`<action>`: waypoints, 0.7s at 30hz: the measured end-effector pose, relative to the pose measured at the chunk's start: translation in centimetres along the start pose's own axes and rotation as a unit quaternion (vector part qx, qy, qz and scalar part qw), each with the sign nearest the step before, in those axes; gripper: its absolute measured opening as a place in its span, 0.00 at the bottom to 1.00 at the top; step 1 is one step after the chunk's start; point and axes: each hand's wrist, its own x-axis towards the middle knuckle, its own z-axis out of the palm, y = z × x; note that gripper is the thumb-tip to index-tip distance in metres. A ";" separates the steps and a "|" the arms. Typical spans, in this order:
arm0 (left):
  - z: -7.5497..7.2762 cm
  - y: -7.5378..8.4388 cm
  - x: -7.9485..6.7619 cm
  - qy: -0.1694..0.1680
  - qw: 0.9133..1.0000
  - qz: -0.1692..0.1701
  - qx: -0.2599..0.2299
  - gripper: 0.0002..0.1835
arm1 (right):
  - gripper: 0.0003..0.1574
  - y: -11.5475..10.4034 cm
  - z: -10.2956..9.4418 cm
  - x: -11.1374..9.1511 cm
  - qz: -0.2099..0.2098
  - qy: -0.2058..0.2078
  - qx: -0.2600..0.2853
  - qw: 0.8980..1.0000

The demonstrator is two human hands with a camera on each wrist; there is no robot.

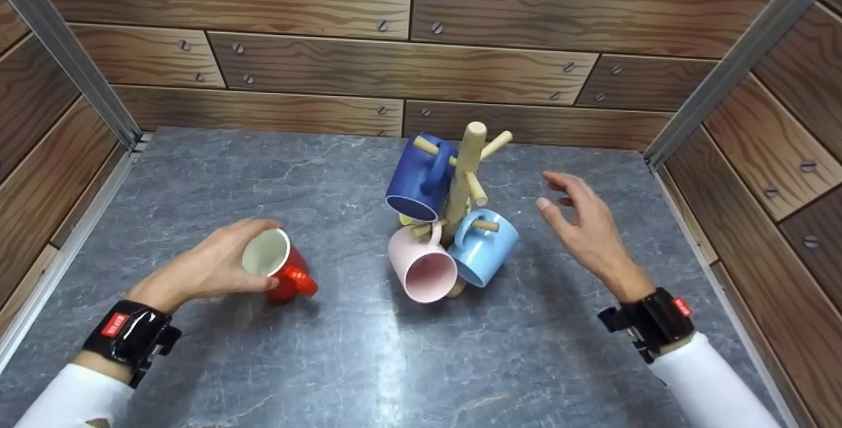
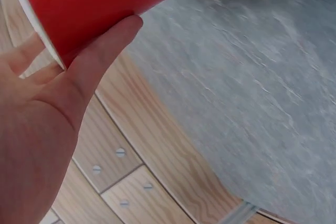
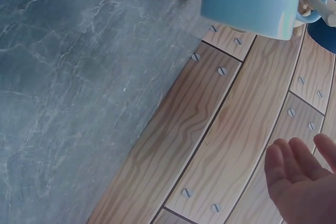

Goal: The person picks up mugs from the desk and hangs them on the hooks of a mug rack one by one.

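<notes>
My left hand (image 1: 217, 260) grips a red mug (image 1: 289, 277) by its rim and side, with the thumb along the near side. The mug's white inside faces up and its handle points right. In the left wrist view the thumb lies along the red mug (image 2: 105, 3). To the right of a wooden mug tree (image 1: 468, 165), my right hand (image 1: 585, 234) is held apart with loosely bent fingers and nothing in them. On the tree's pegs hang a dark blue mug (image 1: 421, 181), a pink mug (image 1: 421, 267) and a light blue mug (image 1: 490, 250).
A bit of something yellow-green (image 1: 406, 219) shows behind the pink mug, mostly hidden. Bare pegs (image 1: 496, 145) stick out at the tree's upper right. The grey marbled tabletop (image 1: 355, 362) is bounded by wood-patterned walls (image 1: 316, 63) at the back and both sides.
</notes>
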 end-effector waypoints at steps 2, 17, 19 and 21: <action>0.0 0.6 0.3 0.017 1.000 0.003 -0.003 0.42 | 0.30 0.1 0.1 -0.2 0.001 -0.010 -0.006 1.000; 0.6 6.5 0.4 0.147 0.984 0.026 -0.093 0.38 | 0.39 0.1 0.9 -2.2 -0.005 -0.087 -0.034 0.996; 0.8 7.2 0.6 0.156 0.980 0.022 -0.118 0.38 | 0.40 -0.3 0.9 -2.3 -0.009 -0.091 -0.031 0.995; 1.0 7.8 0.7 0.162 0.977 0.017 -0.140 0.37 | 0.41 -0.7 1.0 -2.4 -0.015 -0.092 -0.028 0.995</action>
